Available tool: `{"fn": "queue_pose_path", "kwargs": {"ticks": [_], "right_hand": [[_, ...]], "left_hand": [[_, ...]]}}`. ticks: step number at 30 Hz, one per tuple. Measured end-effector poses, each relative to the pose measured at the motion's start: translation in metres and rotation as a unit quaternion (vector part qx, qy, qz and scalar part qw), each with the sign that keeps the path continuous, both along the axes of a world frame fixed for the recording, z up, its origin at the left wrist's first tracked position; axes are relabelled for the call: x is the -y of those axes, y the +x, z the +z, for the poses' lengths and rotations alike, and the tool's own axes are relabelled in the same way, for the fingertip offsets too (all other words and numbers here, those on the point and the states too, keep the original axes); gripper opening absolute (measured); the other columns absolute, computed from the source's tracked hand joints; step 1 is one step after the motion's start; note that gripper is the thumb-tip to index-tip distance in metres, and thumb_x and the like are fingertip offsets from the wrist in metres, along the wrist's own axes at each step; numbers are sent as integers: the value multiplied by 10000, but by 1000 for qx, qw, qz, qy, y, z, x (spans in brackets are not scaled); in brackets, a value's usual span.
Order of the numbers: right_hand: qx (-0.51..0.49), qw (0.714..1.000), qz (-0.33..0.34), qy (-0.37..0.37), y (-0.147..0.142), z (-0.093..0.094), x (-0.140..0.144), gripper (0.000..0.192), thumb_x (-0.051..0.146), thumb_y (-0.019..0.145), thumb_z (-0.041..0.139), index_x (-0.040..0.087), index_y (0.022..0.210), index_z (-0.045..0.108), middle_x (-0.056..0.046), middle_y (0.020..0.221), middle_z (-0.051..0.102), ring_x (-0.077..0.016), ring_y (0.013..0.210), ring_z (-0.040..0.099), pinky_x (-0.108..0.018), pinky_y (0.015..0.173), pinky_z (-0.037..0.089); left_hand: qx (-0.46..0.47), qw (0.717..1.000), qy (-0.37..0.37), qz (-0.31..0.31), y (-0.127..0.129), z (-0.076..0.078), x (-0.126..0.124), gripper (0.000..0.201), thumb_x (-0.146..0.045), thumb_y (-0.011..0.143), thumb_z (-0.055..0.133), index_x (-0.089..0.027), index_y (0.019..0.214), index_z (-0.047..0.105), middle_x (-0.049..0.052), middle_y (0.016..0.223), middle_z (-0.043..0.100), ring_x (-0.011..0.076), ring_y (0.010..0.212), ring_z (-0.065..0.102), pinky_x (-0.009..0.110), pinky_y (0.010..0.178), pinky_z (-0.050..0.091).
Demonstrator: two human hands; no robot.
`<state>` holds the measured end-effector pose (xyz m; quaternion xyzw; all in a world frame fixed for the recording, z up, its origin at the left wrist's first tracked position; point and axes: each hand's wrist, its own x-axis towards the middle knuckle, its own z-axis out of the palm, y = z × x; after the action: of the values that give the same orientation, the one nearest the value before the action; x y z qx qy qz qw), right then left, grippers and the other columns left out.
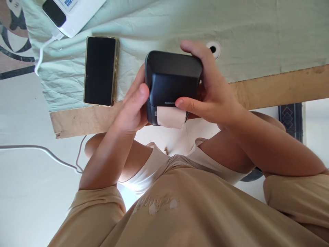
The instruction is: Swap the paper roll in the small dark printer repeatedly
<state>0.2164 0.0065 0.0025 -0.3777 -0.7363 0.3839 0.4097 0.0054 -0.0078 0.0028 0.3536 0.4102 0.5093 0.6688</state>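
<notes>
A black label printer (pixel 174 82) with a white brand mark is held up between both my hands, over the table's front edge. A strip of pale label paper (pixel 171 117) sticks out of its near end. My left hand (pixel 135 103) grips the printer's left side, thumb along the edge and the other fingers hidden behind. My right hand (pixel 208 85) wraps its right side, with the thumb on the top near the paper slot and the index finger raised at the far corner. Behind the right hand, a small white roll (pixel 214 49) lies on the cloth.
A phone (pixel 100 70) in a gold-edged case lies left of the printer on the green cloth (pixel 257 37). At the back left is a white device (pixel 72 15) with a dark screen and a plugged-in white cable (pixel 45 48). The wooden table edge (pixel 282 82) runs across the front.
</notes>
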Motion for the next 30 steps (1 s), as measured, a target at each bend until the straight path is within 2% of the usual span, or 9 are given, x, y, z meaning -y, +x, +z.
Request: {"fn": "queue_pose_path", "kwargs": {"ticks": [3, 7, 9, 13, 15, 18, 23, 27, 30], "right_hand": [[42, 998, -36, 37, 4, 0, 5, 805, 597, 1005, 805, 385, 1722, 506, -103, 1744, 597, -358, 1476, 690, -391, 864, 744], [87, 989, -72, 95, 3, 7, 6, 594, 567, 1055, 733, 386, 1614, 653, -93, 1760, 615, -387, 1661, 576, -484, 1079, 746], [97, 987, -73, 110, 2, 8, 5, 590, 563, 1050, 717, 400, 1614, 653, -81, 1769, 608, -389, 1688, 551, -547, 1196, 706], [95, 987, -50, 123, 1, 0, 1, 638, 567, 1038, 705, 420, 1651, 607, -77, 1775, 599, -384, 1681, 554, -610, 1324, 622], [92, 987, -43, 122, 1, -5, -1, 647, 563, 1045, 685, 410, 1664, 581, -85, 1777, 591, -374, 1688, 545, -604, 1352, 597], [86, 988, -41, 124, 1, -10, -5, 660, 579, 1047, 663, 386, 1667, 546, -111, 1761, 580, -376, 1708, 519, -610, 1384, 557], [85, 986, -23, 143, 0, -7, -9, 609, 540, 1058, 524, 394, 1648, 483, -121, 1721, 577, -356, 1715, 500, -627, 1476, 426], [109, 980, -25, 163, -1, 1, -9, 588, 572, 1083, 471, 306, 1607, 482, -161, 1670, 609, -333, 1659, 551, -576, 1479, 420], [117, 976, -32, 183, -3, 3, -7, 577, 576, 1113, 434, 273, 1601, 475, -167, 1673, 619, -306, 1653, 552, -524, 1472, 430]], "left_hand": [[-4, 1000, -27, 5, 5, 7, 0, 532, -673, 1077, 749, -248, 1396, 727, 66, 1176, 851, 298, 1292, 823, 477, 1159, 683], [3, 1000, -29, -1, 2, 10, -2, 498, -693, 1120, 638, -247, 1300, 770, 64, 1209, 862, 300, 1421, 769, 477, 1234, 655], [13, 1000, -13, -10, -3, 7, -5, 473, -676, 1124, 617, -247, 1205, 801, 72, 1203, 869, 312, 1492, 724, 453, 1243, 642], [15, 1000, 4, -9, -11, 0, -11, 442, -681, 1053, 739, -251, 1109, 825, 103, 1112, 884, 375, 1559, 673, 433, 1172, 648], [24, 1000, -12, 2, -7, 2, -12, 494, -724, 1045, 745, -250, 1161, 817, 106, 1119, 886, 394, 1560, 672, 442, 1140, 655], [61, 996, -37, 48, 10, 12, -9, 618, -795, 1094, 633, -245, 1332, 781, 105, 1191, 880, 394, 1529, 699, 462, 1126, 662], [111, 987, -74, 85, 39, 30, -2, 761, -861, 1116, 535, -231, 1508, 703, 112, 1242, 854, 402, 1459, 742, 512, 1113, 684], [134, 980, -106, 103, 35, 31, 1, 808, -876, 1136, 460, -224, 1569, 659, 110, 1237, 833, 398, 1405, 767, 563, 1110, 699], [138, 985, -80, 72, 20, 24, -1, 695, -749, 1209, 414, -181, 1484, 706, 106, 1189, 821, 382, 1370, 779, 590, 1117, 703]]}}
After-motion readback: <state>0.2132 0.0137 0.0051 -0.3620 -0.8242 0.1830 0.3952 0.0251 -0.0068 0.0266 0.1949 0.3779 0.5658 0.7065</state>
